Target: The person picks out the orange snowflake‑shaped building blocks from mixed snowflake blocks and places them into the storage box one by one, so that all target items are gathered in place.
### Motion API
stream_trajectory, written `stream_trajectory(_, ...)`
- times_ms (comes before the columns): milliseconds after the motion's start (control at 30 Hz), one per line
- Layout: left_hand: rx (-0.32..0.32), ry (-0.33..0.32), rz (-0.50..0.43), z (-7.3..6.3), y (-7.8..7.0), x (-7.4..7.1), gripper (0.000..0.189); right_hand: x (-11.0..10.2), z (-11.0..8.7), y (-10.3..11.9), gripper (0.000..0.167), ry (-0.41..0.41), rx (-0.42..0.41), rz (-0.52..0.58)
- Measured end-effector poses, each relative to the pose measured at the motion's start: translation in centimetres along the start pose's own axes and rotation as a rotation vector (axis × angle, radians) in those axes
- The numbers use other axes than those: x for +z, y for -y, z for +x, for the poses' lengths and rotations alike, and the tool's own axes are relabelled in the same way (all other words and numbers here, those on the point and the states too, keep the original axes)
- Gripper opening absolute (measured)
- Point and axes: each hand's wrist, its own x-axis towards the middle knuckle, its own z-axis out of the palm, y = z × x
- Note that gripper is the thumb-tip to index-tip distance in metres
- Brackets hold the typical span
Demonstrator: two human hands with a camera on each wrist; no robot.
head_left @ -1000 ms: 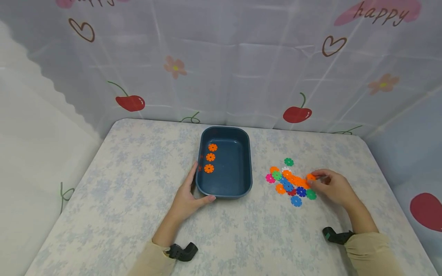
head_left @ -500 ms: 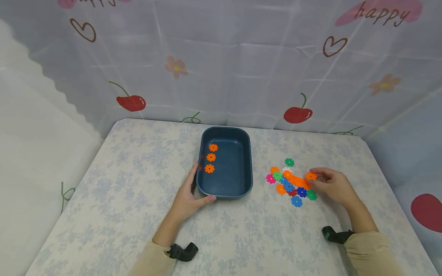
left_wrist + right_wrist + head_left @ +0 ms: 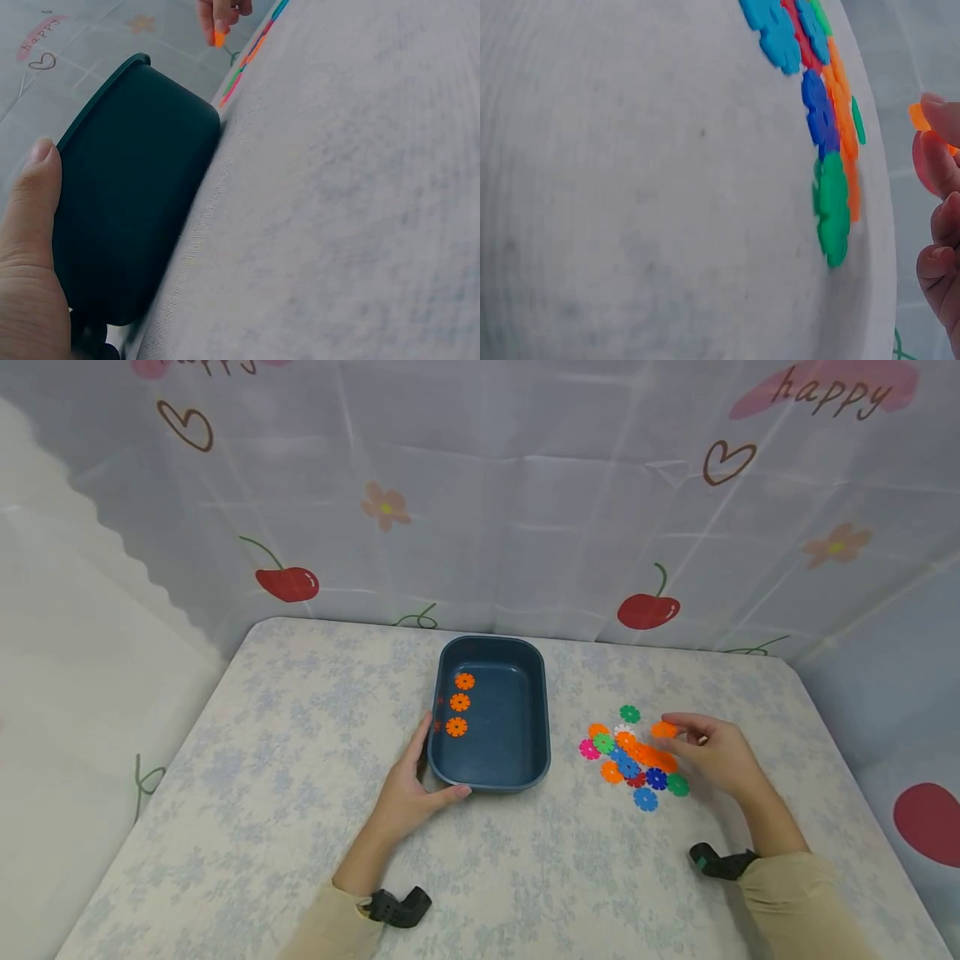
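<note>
My left hand holds a dark blue plastic bin at its near left corner, thumb at the near rim and fingers along the left wall. Inside, three orange snowflake discs lie in a column along the left side. Between thumb and fingertips, my right hand pinches one more orange snowflake disc, raised over the right end of a loose pile. The left wrist view shows the bin's outer wall with the thumb against it. Much of the raised disc is hidden by fingers in the right wrist view.
To the bin's right lies the pile of discs: orange ones, blue, dark blue, green, pink, red and white. One green disc lies apart behind it. A printed curtain hangs beyond the table's far edge.
My right hand has lifted the orange disc off the pile and moved slightly back and to the left with it. The left hand keeps its hold on the bin.
</note>
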Motion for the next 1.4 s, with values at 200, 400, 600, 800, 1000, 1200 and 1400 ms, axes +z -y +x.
stream_trajectory(200, -0.022, 0.008, -0.012, 0.0, -0.3, -0.1, 0.116, 0.4, 0.5, 1.3, 0.051, 0.004, -0.013, 0.025)
stream_trajectory(400, -0.015, -0.001, 0.001, -0.1, -0.2, 0.0, 0.115, 1.0, 1.0, 2.7, 0.051, 0.025, -0.026, 0.047)
stream_trajectory(600, -0.012, 0.000, 0.006, -0.2, -0.3, 0.0, 0.115, 1.7, 1.5, 4.0, 0.048, 0.033, -0.076, 0.072)
stream_trajectory(800, -0.011, -0.001, 0.004, -0.1, -0.3, 0.0, 0.115, 2.6, 2.1, 5.5, 0.044, 0.062, -0.137, 0.113)
stream_trajectory(1000, -0.010, 0.000, 0.006, -0.1, -0.3, 0.0, 0.115, 3.4, 2.5, 7.4, 0.042, 0.071, -0.208, 0.123)
stream_trajectory(1200, -0.010, 0.002, 0.004, -0.1, -0.2, 0.0, 0.115, 4.5, 2.7, 9.2, 0.034, 0.073, -0.255, 0.136)
stream_trajectory(1400, -0.003, 0.006, 0.002, -0.1, -0.1, 0.0, 0.115, 5.6, 3.0, 11.0, 0.032, 0.097, -0.312, 0.154)
